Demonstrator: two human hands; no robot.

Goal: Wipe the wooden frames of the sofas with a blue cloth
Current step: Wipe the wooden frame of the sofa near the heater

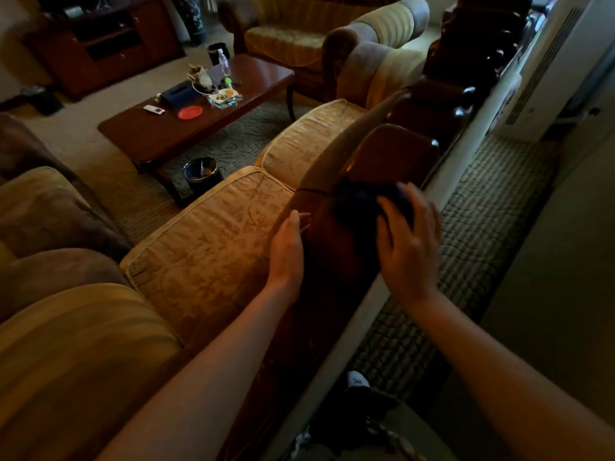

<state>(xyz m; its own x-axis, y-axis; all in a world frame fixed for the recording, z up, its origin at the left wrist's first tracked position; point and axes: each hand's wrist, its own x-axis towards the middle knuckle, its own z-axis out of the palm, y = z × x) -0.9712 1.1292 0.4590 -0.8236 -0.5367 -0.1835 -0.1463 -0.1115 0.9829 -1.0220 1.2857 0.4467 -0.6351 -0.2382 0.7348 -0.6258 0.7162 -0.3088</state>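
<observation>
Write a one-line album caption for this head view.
Right hand wipes the sofa's wooden frame with a blue cloth; left hand rests alongside.

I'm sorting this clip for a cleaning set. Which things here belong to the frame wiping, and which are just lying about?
In the job:
blue cloth, under the right hand
wooden frame of the sofa back
left hand, resting at the frame's edge

Lying about:
coffee table
red lid
water bottle
bin
far sofa
</observation>
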